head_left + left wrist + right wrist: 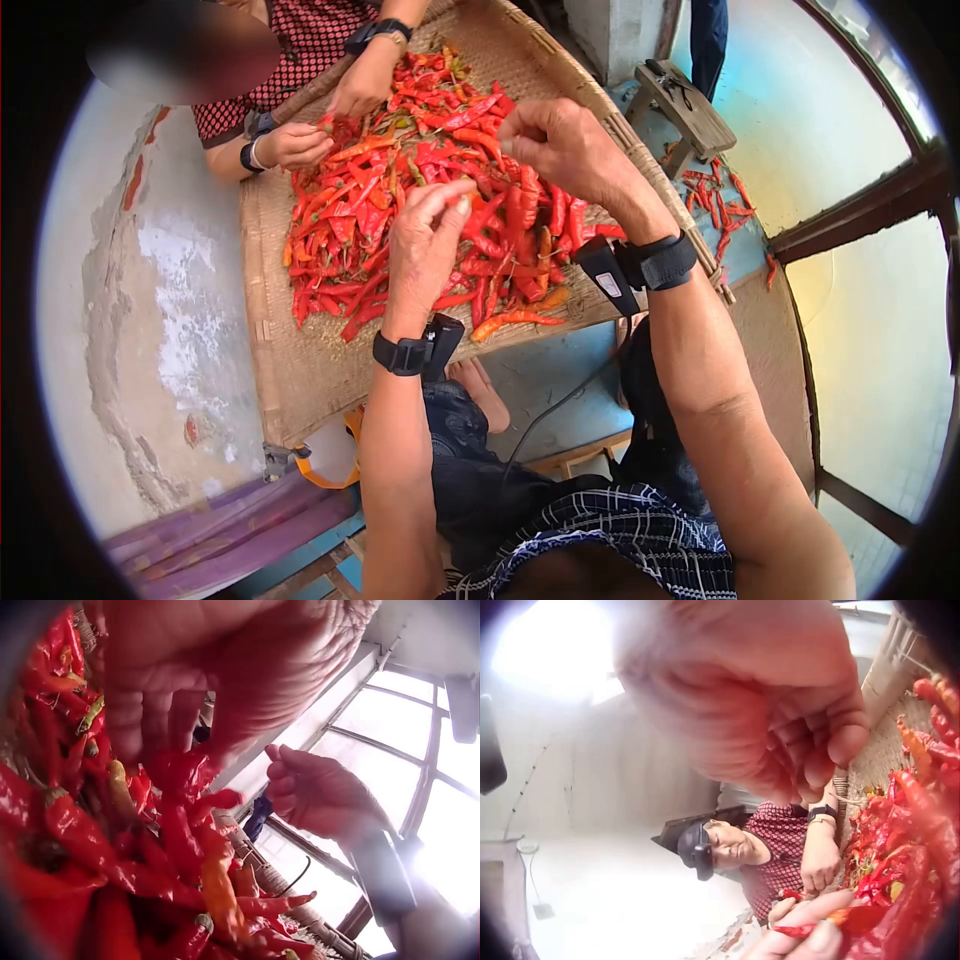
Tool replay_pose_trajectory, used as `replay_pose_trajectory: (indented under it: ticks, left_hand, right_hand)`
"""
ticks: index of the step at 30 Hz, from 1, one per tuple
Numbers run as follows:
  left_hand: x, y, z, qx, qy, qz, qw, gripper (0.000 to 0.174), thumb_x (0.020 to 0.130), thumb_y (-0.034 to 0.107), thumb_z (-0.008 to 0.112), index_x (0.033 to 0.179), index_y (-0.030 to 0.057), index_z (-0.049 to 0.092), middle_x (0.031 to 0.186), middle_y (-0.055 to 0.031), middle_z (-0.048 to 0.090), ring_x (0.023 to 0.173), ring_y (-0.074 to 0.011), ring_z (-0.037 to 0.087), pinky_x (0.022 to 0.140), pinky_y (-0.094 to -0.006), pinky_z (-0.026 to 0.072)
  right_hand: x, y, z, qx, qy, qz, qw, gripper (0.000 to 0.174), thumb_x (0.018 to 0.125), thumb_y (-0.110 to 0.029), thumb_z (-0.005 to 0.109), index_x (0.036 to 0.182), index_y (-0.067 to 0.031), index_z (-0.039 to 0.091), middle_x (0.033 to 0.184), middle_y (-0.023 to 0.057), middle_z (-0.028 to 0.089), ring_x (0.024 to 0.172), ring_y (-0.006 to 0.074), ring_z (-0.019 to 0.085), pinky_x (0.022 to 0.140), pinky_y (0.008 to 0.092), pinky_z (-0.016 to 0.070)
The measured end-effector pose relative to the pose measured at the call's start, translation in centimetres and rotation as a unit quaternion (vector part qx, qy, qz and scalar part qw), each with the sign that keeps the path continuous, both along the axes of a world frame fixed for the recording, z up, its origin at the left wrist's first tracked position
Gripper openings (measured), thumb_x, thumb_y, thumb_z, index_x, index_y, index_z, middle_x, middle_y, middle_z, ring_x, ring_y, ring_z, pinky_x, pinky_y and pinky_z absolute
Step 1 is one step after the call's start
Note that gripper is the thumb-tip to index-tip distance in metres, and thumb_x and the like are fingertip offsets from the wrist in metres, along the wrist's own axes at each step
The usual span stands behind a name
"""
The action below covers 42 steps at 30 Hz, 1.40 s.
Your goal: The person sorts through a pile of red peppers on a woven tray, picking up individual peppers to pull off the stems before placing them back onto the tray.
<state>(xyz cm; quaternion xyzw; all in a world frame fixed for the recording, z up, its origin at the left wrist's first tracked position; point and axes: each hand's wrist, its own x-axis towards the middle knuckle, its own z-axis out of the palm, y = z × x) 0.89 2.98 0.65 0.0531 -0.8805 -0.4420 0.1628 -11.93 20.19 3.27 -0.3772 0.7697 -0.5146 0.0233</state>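
Note:
My left hand (430,240) is over the near part of the pile, pinching a red chili pepper (862,919) between thumb and fingers; its tip end shows in the right wrist view. Up and to the right, my right hand (565,145) is raised above the pile with its fingers curled in toward the thumb. No thing shows between them in the head view. A thin pale stem (847,799) appears just beyond those fingertips in the right wrist view. Below both hands lies a heap of red chili peppers (340,270), some orange or yellowish, several with green stem caps.
A large woven tray (275,350) with a raised rim carries the heap. Across it, another person's hands (365,85) work at the peppers. Loose peppers (722,215) lie on the floor by a small wooden stool (690,115). At left is a peeling wall (180,290).

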Motion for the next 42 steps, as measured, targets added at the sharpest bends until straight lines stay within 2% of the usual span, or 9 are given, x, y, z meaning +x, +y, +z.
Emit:
replay_pose_trajectory:
  ticks: [6,9,13,15,18,23,31,38,42]
  left_hand:
    - [0.4,-1.7,1.2,0.322,0.027,0.014,0.946,0.022,0.095,0.014,0.055,0.111,0.0013,0.064,0.095,0.0005,0.063,0.084,-0.0041,0.053,0.078,-0.0202,0.0436]
    - [0.3,-0.9,1.0,0.345,0.035,-0.024,0.937,0.021,0.095,0.014,0.056,0.110,0.0025,0.064,0.093,0.0015,0.062,0.082,-0.0028,0.051,0.076,-0.0186,0.0425]
    - [0.3,-0.2,1.0,0.313,0.020,-0.026,0.949,0.021,0.094,0.015,0.057,0.110,0.0030,0.064,0.090,0.0024,0.061,0.081,-0.0029,0.051,0.072,-0.0200,0.0427]
    - [0.3,-0.2,1.2,0.309,0.014,-0.007,0.951,0.022,0.094,0.016,0.057,0.110,0.0028,0.065,0.090,0.0025,0.062,0.082,-0.0038,0.052,0.072,-0.0211,0.0435]
    - [0.2,-0.8,1.2,0.019,0.041,0.027,0.999,0.023,0.094,0.017,0.057,0.110,0.0030,0.066,0.093,0.0023,0.062,0.083,-0.0041,0.052,0.074,-0.0214,0.0438]
    - [-0.4,-0.9,0.9,0.281,0.068,0.030,0.957,0.024,0.095,0.020,0.057,0.111,0.0054,0.067,0.099,-0.0014,0.065,0.089,-0.0048,0.053,0.077,-0.0220,0.0444]
    - [0.4,-3.1,2.7,0.251,0.081,0.152,0.953,0.028,0.095,0.025,0.057,0.114,0.0047,0.063,0.075,0.0065,0.050,0.064,-0.0004,0.043,0.054,-0.0152,0.0389]
    - [1.1,-8.7,2.5,0.347,0.211,0.196,0.893,0.026,0.094,0.022,0.059,0.110,0.0019,0.060,0.077,0.0031,0.052,0.068,-0.0044,0.048,0.059,-0.0183,0.0405]
    - [0.8,-7.1,2.3,0.451,0.145,0.045,0.880,0.022,0.095,0.019,0.056,0.107,0.0001,0.057,0.077,-0.0013,0.057,0.070,-0.0090,0.052,0.061,-0.0219,0.0439]
  right_hand:
    - [2.8,-2.2,-1.1,0.047,-0.015,0.100,0.994,0.031,0.077,-0.012,0.071,0.105,-0.0016,0.063,0.071,0.0111,0.063,0.066,0.0202,0.061,0.061,0.0335,0.0482]
    - [3.2,-2.5,-0.5,0.091,-0.022,0.114,0.989,0.027,0.081,-0.013,0.072,0.103,-0.0004,0.063,0.068,0.0060,0.061,0.064,0.0128,0.058,0.059,0.0286,0.0469]
    - [2.9,-2.8,-1.7,-0.021,-0.029,0.106,0.994,0.015,0.080,-0.015,0.069,0.082,-0.0007,0.065,0.068,0.0129,0.062,0.062,0.0236,0.061,0.059,0.0364,0.0479]
    - [2.4,-2.3,-1.4,0.025,0.006,0.079,0.997,0.016,0.084,-0.015,0.069,0.087,0.0008,0.064,0.073,0.0052,0.064,0.068,0.0126,0.059,0.064,0.0284,0.0483]
    - [2.4,-1.9,-0.6,0.052,-0.018,0.089,0.994,0.017,0.083,-0.015,0.069,0.088,0.0011,0.065,0.073,0.0063,0.064,0.070,0.0131,0.059,0.065,0.0297,0.0486]
    - [3.5,-2.7,-2.0,0.135,0.053,0.118,0.982,0.022,0.081,-0.020,0.070,0.090,-0.0001,0.066,0.077,0.0158,0.066,0.073,0.0258,0.064,0.066,0.0368,0.0490]
    - [1.4,-1.0,-1.0,0.141,0.021,0.101,0.985,0.018,0.079,-0.021,0.068,0.087,-0.0056,0.068,0.075,0.0162,0.065,0.074,0.0310,0.064,0.070,0.0398,0.0500]
    - [1.1,-0.8,-0.4,0.064,-0.035,0.103,0.992,0.015,0.085,-0.016,0.065,0.086,-0.0006,0.063,0.071,0.0056,0.061,0.068,0.0148,0.058,0.063,0.0306,0.0477]
    - [1.7,-1.9,-1.6,0.029,-0.024,0.097,0.995,0.025,0.086,-0.020,0.068,0.103,-0.0020,0.062,0.075,0.0038,0.060,0.071,0.0121,0.056,0.064,0.0288,0.0469]
